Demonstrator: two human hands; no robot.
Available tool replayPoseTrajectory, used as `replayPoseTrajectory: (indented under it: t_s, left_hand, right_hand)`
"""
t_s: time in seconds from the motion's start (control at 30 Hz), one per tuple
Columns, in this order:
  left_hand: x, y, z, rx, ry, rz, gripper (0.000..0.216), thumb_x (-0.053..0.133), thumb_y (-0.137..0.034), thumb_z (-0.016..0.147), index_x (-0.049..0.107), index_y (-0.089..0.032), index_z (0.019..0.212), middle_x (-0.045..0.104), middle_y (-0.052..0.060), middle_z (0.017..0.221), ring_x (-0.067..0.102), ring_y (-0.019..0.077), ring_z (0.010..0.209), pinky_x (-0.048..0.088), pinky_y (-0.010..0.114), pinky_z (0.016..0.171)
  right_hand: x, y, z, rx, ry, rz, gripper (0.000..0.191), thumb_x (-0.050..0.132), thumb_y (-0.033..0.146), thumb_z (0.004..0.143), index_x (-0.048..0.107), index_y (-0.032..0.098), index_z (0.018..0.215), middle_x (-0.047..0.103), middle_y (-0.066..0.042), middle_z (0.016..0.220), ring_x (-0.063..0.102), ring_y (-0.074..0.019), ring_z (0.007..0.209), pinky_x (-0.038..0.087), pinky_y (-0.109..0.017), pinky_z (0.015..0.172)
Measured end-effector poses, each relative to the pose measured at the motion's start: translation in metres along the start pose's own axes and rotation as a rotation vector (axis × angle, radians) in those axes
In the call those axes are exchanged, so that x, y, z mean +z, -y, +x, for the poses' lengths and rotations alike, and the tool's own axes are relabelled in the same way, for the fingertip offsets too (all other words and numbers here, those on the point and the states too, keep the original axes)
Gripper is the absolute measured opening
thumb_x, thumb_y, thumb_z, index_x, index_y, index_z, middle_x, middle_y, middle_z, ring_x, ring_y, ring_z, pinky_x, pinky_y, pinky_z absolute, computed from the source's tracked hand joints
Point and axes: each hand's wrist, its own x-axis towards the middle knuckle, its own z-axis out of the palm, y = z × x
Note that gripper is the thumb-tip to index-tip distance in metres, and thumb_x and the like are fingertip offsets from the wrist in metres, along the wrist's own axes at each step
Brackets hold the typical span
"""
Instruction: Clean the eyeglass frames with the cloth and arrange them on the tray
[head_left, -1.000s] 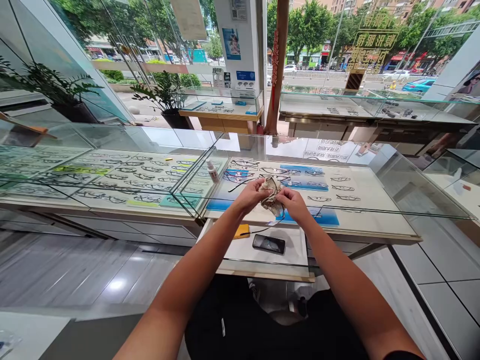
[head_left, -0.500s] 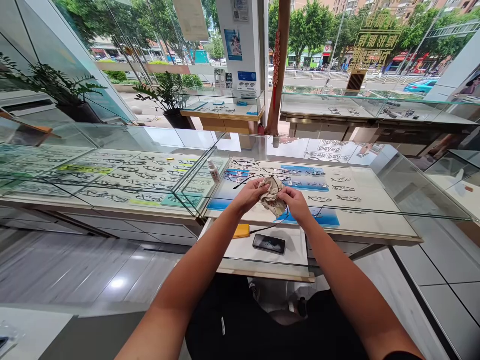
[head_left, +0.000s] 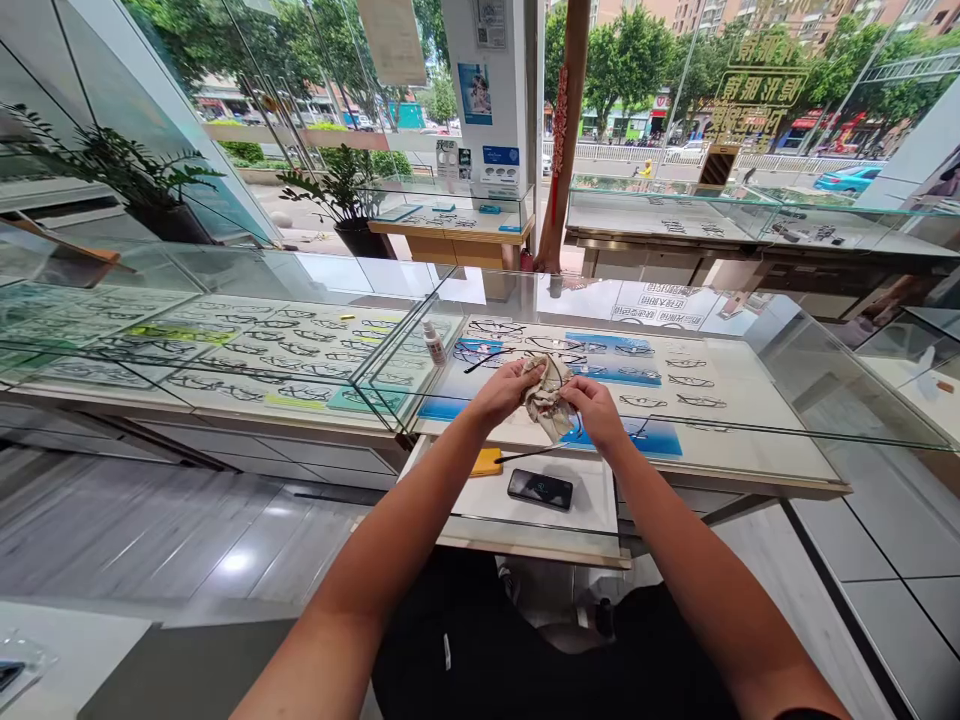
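My left hand (head_left: 504, 388) and my right hand (head_left: 597, 408) meet above a glass display counter (head_left: 787, 400). Between them is a crumpled beige cloth (head_left: 545, 397) wrapped around a pair of thin black-framed glasses (head_left: 576, 428), whose temple arms stick out to the left and below. Both hands grip the cloth and the glasses. Most of the frame is hidden inside the cloth.
A black phone (head_left: 539, 488) and a yellow pad (head_left: 487, 461) lie on the pulled-out white tray (head_left: 600, 510) below my hands. A small spray bottle (head_left: 433, 343) stands on the counter to the left. Rows of glasses fill the cases. Potted plants (head_left: 341, 195) stand behind.
My hands have kept rubbing the cloth over the glasses, shifting slightly; the cloth hangs lower. The view has drifted a little.
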Motion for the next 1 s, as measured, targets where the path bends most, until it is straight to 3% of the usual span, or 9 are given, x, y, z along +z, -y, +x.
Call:
replayPoseTrajectory:
  t_s: [0.1,0.2,0.57,0.67,0.83,1.0]
  left_hand:
    - [-0.002,-0.004,-0.003,-0.037,0.036,-0.011,0.051,0.100,-0.042,0.067,0.074,-0.014,0.101,0.075,0.006,0.086,0.067,0.0177,0.073,0.053,0.030,0.071]
    - [-0.001,-0.002,-0.003,-0.016,-0.033,0.037,0.049,0.101,-0.036,0.063,0.076,-0.014,0.098,0.075,0.005,0.086,0.066,0.0167,0.072,0.051,0.029,0.071]
    - [0.011,-0.004,-0.003,0.108,-0.143,0.052,0.050,0.088,-0.061,0.078,0.073,-0.014,0.086,0.069,0.003,0.076,0.058,0.0148,0.067,0.046,0.027,0.066]
    - [0.011,-0.005,-0.003,0.124,-0.113,0.041,0.048,0.090,-0.058,0.078,0.072,-0.014,0.088,0.069,0.002,0.077,0.060,0.0145,0.070,0.048,0.027,0.069]
    - [0.008,-0.003,-0.003,0.048,-0.095,0.038,0.055,0.100,-0.042,0.063,0.072,-0.014,0.100,0.073,0.003,0.087,0.066,0.0160,0.076,0.053,0.028,0.074]
    - [0.013,0.002,-0.001,0.076,-0.133,0.072,0.054,0.097,-0.053,0.066,0.067,-0.014,0.089,0.068,0.000,0.077,0.059,0.0123,0.065,0.047,0.025,0.062]
  right_hand:
    - [-0.003,0.000,0.001,0.046,-0.006,0.018,0.027,0.069,0.050,0.072,0.062,0.024,0.069,0.053,0.002,0.064,0.040,-0.0151,0.063,0.035,-0.031,0.061]
    - [-0.001,0.001,0.000,0.062,0.044,0.031,0.026,0.070,0.049,0.071,0.062,0.024,0.068,0.051,0.003,0.062,0.039,-0.0146,0.062,0.033,-0.031,0.061]
    - [-0.001,0.005,-0.001,0.023,0.036,0.081,0.028,0.074,0.048,0.075,0.063,0.023,0.070,0.052,0.003,0.065,0.040,-0.0144,0.064,0.034,-0.031,0.064]
    - [-0.004,0.005,0.000,0.059,0.005,0.101,0.029,0.075,0.049,0.072,0.064,0.023,0.070,0.056,0.002,0.067,0.042,-0.0148,0.065,0.035,-0.031,0.064]
    - [-0.002,0.004,0.000,0.102,0.002,0.151,0.028,0.076,0.048,0.068,0.066,0.022,0.068,0.061,0.001,0.069,0.040,-0.0137,0.064,0.035,-0.030,0.063]
    - [0.004,0.002,-0.002,0.082,0.061,0.161,0.027,0.077,0.046,0.070,0.064,0.023,0.065,0.051,0.004,0.060,0.037,-0.0130,0.062,0.031,-0.030,0.062]
